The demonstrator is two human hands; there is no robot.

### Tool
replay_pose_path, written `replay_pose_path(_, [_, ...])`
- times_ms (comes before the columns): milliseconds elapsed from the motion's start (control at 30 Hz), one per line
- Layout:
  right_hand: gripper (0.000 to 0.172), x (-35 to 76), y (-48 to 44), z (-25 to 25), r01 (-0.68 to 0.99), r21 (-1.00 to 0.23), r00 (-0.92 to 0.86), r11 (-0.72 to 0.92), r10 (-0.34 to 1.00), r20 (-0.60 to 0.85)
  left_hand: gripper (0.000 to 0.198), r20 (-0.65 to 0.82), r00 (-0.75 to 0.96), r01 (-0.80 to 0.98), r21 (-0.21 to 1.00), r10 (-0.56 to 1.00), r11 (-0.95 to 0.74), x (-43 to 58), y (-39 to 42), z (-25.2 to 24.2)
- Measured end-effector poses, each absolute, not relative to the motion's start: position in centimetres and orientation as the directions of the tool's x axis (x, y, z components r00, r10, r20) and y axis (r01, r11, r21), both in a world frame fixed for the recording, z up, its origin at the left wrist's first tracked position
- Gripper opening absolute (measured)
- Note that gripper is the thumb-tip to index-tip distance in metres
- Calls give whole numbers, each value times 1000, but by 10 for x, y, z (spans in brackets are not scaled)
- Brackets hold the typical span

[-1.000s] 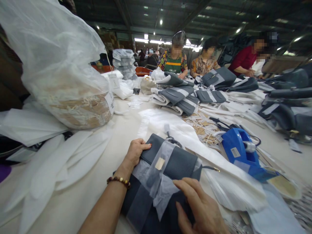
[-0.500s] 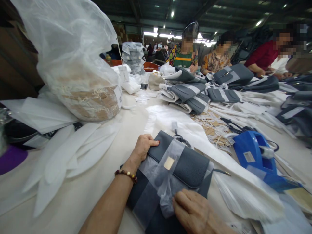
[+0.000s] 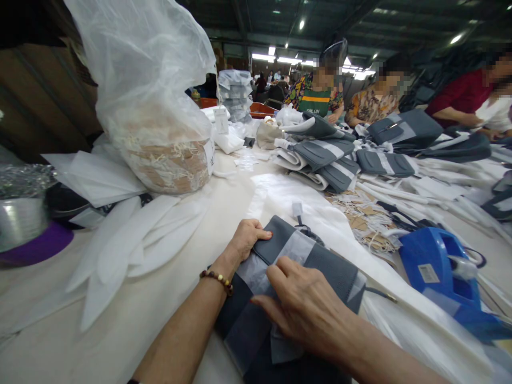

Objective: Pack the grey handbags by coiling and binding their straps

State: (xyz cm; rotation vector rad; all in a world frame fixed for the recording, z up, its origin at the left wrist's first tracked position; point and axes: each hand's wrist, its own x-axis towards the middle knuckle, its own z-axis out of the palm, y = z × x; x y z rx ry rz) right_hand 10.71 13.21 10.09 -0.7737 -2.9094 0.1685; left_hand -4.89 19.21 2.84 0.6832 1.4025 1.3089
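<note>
bag (image 3: 334, 268) pinched by left hand (image 3: 247, 239) — right hand (image 3: 301, 296) now higher over it, thumb spread apart

The one word that can be made out is OMLUN, in pale capitals on the green apron (image 3: 317, 105) of a co-worker (image 3: 298, 89), well beyond the fingers (image 3: 262, 234) of the left hand (image 3: 245, 240) and somewhat to their right. Ahead and left of those fingers, the white label (image 3: 209, 155) on the plastic-wrapped bundle (image 3: 168, 165) carries dark marks too small to read. Well right of the right hand (image 3: 306, 296) and its fingers, the pale sticker (image 3: 428, 273) on the blue holder (image 3: 414, 249) is illegible.
</note>
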Motion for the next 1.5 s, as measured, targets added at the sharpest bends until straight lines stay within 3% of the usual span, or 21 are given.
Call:
replay_pose_path(67, [22, 87, 133, 94, 547, -51, -833, 835, 549, 62, 31, -306, -275, -240, 940, 911, 244, -50, 193, 26])
replay_pose_path(167, [5, 66, 126, 79, 584, 55, -811, 810, 585, 0, 33, -317, -255, -231, 937, 913, 261, -51, 195, 23])
replay_pose_path(300, [20, 48, 122, 72, 585, 160, -801, 795, 598, -41, 35, -334, -212, -195, 935, 918, 295, -55, 198, 25])
replay_pose_path(567, [22, 21, 130, 67, 707, -20, -707, 707, 704, -73, 31, -354, -95, -57, 935, 930, 350, -64, 204, 40])
replay_pose_path(667, [20, 32, 127, 75, 615, -51, -788, 787, 612, -70, 30, -342, -91, -50, 940, 935, 338, -63, 203, 42])
replay_pose_path(733, [17, 51, 123, 82, 499, -105, -864, 860, 503, 22, 31, -327, -101, -59, 945, 940, 323, -61, 201, 41])
replay_pose_path(833, [19, 95, 117, 85, 407, -164, -852, 899, 438, 286, 31, -316, -105, -87, 947, 943, 308, -60, 200, 38])
replay_pose_path(900, [31, 125, 116, 80, 444, -76, -798, 893, 432, 419, 31, -317, -105, -111, 946, 942, 306, -59, 199, 36])
replay_pose_path(1033, [44, 159, 133, 72, 576, 20, -723, 817, 497, 480, 31, -328, -125, -145, 940, 937, 309, -57, 198, 33])
replay_pose_path(1133, [42, 163, 164, 81, 619, 17, -715, 786, 554, 426, 32, -334, -126, -154, 937, 934, 315, -57, 197, 32])
replay_pose_path(1267, [30, 166, 211, 98, 663, -30, -740, 748, 661, 124, 33, -347, -122, -162, 931, 930, 326, -57, 196, 32])
replay_pose_path(1367, [26, 174, 234, 105, 595, -56, -804, 802, 592, -56, 34, -356, -123, -168, 928, 927, 334, -57, 195, 32])
replay_pose_path(1500, [22, 178, 245, 105, 437, -22, -894, 899, 432, -119, 37, -370, -128, -176, 922, 920, 346, -55, 195, 32])
